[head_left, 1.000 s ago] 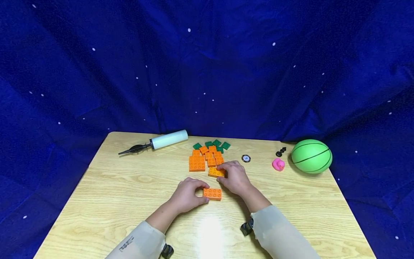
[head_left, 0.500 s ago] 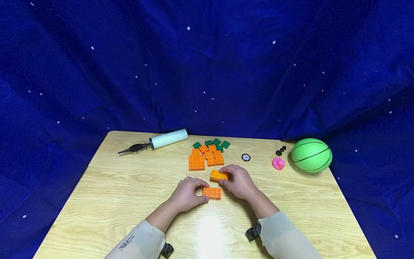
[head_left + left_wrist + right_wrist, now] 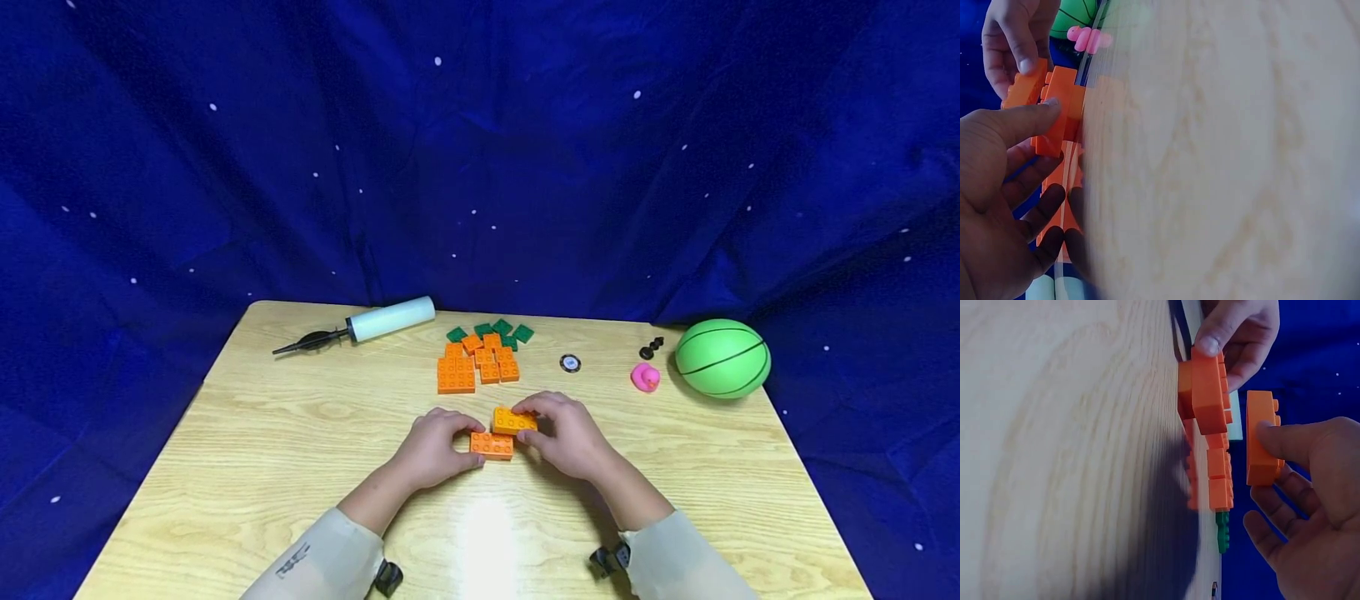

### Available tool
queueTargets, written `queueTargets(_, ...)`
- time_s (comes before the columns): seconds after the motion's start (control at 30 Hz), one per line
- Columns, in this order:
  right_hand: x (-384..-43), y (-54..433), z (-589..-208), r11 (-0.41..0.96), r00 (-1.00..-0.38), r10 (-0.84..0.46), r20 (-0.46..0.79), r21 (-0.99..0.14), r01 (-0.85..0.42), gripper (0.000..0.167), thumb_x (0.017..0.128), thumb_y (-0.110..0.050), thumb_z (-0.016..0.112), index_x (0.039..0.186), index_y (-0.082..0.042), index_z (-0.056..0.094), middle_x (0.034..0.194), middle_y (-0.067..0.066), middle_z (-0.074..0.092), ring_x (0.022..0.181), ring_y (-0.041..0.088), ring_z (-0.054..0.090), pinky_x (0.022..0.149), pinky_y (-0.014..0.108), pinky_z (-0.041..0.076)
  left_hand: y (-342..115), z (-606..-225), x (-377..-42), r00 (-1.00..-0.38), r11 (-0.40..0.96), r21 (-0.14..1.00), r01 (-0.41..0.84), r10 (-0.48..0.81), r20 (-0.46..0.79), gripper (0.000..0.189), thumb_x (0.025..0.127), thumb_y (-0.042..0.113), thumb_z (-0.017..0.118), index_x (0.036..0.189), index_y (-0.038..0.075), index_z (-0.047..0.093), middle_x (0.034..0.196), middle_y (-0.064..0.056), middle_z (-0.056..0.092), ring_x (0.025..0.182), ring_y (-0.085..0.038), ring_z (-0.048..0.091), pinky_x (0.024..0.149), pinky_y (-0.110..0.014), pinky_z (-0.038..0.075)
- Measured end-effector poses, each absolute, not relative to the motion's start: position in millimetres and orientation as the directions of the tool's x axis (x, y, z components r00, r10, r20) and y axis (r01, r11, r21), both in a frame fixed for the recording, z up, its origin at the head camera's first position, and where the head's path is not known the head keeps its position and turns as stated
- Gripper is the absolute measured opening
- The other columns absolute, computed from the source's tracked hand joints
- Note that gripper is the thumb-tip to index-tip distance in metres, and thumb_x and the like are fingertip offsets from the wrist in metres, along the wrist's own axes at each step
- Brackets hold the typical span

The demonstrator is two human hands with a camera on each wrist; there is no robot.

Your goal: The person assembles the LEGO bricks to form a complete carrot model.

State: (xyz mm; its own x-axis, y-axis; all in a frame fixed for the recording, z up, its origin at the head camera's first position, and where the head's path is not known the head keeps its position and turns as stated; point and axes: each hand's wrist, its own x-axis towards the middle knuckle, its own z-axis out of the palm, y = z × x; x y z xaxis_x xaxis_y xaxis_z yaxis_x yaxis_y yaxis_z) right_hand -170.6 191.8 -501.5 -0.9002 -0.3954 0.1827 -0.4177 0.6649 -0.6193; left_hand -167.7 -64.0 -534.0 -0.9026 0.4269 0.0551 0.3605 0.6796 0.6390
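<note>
Amber brick (image 3: 510,422) moved nearer left hand (image 3: 432,452), pinched in right hand (image 3: 570,442), held just above orange brick (image 3: 491,447), whose end left hand pinches. Beyond hands: orange pile (image 3: 456,381), green plates (image 3: 523,333), chip (image 3: 570,363). Left sleeve (image 3: 318,560) print unreadable.

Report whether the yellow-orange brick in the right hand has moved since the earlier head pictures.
Yes. Judged against the round chip in the head view, the yellow-orange brick has moved nearer the viewer and slightly to the right.
</note>
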Motion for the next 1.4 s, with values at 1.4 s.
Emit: queueTargets(1.4,-152.6,191.3,-503.4,0.677,-0.831,-0.538,0.141,-0.514,-0.526,0.038,0.092,-0.017,0.080,0.128,-0.027,0.076,0.115,-0.007,0.061,0.106,0.014,0.054,0.088,0.038,0.050,-62.3,-530.3,-166.3,-0.908,0.705,0.616,0.352,0.418,0.040,0.036,0.085,0.037,0.086,0.117,0.022,0.078,0.112,0.006,0.075,0.108,-0.019,0.060,0.101,-0.047,0.043)
